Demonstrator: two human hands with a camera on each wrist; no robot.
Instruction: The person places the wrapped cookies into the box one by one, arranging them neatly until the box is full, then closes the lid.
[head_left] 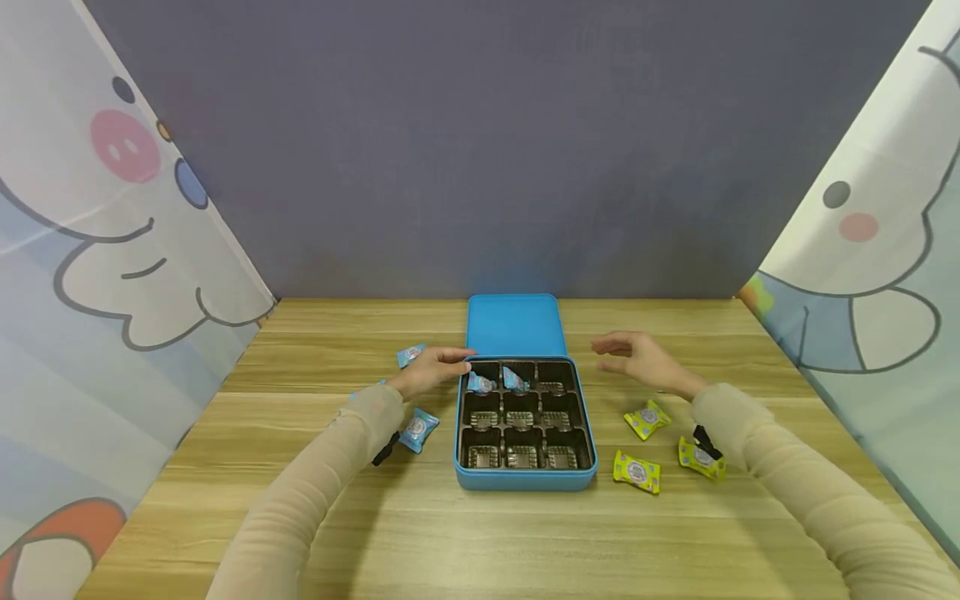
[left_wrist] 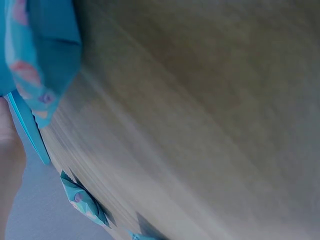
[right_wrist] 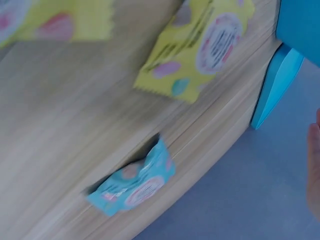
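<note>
A blue tin stands open on the table, holding a dark tray of square compartments. Two blue candy packets sit in its back row, one in the left compartment and one in the middle. My left hand reaches to the tin's back left corner, fingers extended at the rim, thumb close by the left packet. To the tin's right, my right hand hovers with loosely bent fingers and nothing in it. The right wrist view catches only part of that hand.
Blue candy packets lie left of the tin, including one near my left wrist. Several yellow packets lie to the right, with a blue packet beyond them. The tin's lid lies behind it, before a grey wall.
</note>
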